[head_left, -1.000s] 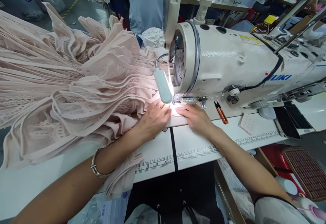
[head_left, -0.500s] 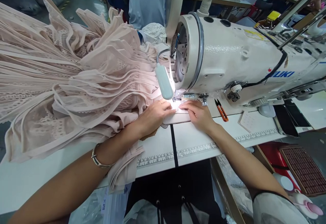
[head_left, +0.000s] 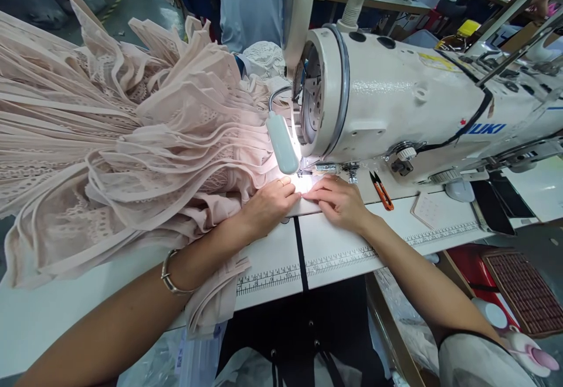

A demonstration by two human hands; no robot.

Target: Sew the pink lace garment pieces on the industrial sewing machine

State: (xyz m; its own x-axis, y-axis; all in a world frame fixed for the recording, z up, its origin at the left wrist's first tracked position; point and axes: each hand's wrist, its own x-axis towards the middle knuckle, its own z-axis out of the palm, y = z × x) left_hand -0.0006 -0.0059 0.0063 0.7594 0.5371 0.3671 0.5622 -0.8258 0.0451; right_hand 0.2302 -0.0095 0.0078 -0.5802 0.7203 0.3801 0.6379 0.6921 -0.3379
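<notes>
Beneath lamp [head_left: 282, 143], glare-bleached fabric [head_left: 301, 184], edges indistinct

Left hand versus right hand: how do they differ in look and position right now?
The left hand has a bracelet above its wrist; the right hand has none. The left hand lies beside the heaped fabric; the right hand is nearer the snips. Both are ungloved, fingertips close together below the lamp.

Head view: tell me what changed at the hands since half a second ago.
The fingertips of the right hand moved left and down in the view, narrowing the gap to the left hand. No grip was visibly taken or let go. The lamp, orange snips and heaped pale fabric stayed put.
</notes>
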